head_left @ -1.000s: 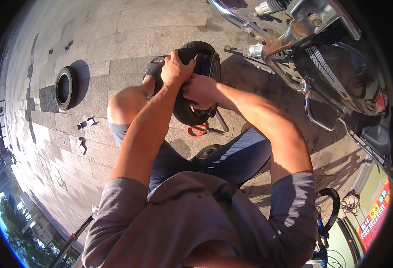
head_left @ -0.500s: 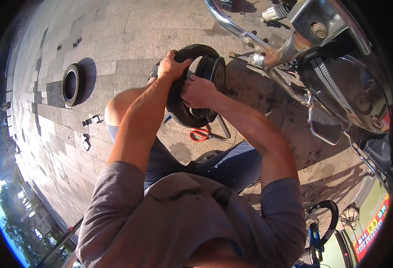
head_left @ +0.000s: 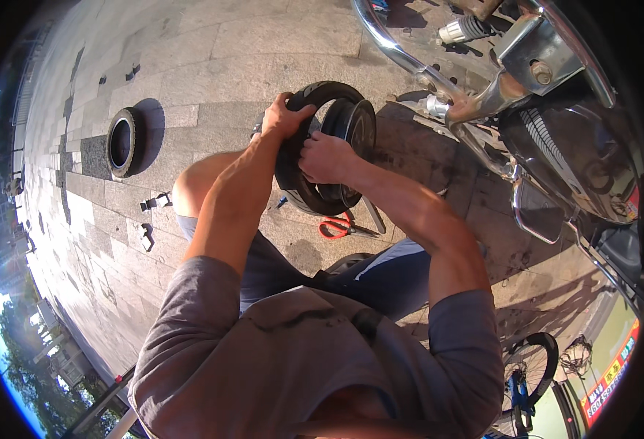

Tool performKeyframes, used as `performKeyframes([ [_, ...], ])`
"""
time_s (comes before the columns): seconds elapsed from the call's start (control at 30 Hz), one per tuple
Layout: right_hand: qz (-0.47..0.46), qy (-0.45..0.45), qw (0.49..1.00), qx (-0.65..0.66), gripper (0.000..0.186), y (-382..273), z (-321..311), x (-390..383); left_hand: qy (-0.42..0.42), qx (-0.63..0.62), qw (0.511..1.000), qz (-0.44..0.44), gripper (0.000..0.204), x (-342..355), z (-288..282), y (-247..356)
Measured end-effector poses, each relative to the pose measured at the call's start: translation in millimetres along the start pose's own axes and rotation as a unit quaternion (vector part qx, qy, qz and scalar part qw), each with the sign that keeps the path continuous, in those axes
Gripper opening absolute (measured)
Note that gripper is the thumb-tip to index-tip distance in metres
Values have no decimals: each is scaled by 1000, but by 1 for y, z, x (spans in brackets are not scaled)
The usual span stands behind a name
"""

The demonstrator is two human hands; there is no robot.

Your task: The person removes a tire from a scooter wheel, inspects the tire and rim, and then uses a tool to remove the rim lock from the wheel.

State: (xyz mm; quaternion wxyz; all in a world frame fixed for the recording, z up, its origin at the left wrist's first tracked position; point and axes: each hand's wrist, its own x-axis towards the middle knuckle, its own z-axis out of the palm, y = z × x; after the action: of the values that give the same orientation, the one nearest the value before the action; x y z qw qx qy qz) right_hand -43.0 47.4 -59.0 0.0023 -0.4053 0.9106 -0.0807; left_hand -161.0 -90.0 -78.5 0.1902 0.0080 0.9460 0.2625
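Clasped on the black tire, the left hand showed in my head view; I couldn't tell whether the curled right hand held anything. The tire was at the dark wheel, near red-handled scissors.

A muted grey short-sleeved cloth T-shirt has loose, creased sleeves and a wide rounded neck opening. Near its front hem runs a thin, wavy dark streak, beside a broader blackish patch. Dark navy cloth legwear ends around the left knee.
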Motion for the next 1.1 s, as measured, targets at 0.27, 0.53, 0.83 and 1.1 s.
performKeyframes([
  [0.27, -8, 13, 1000, -3, 20, -5, 6, 2, -6, -38, 999, -19, 88, -5, 0, -15],
  [0.53, -27, 64, 997, 41, 22, -15, 2, -29, -118, 79, 990, -22, 98, 10, 2, 54],
  [0.83, -14, 69, 995, 76, 22, -38, 6, -51, -92, 171, 980, -45, 80, -6, 15, 90],
  [1.1, -75, -58, 992, 84, 30, -32, -4, -30, -55, 140, 986, -66, 68, 19, 10, 6],
])
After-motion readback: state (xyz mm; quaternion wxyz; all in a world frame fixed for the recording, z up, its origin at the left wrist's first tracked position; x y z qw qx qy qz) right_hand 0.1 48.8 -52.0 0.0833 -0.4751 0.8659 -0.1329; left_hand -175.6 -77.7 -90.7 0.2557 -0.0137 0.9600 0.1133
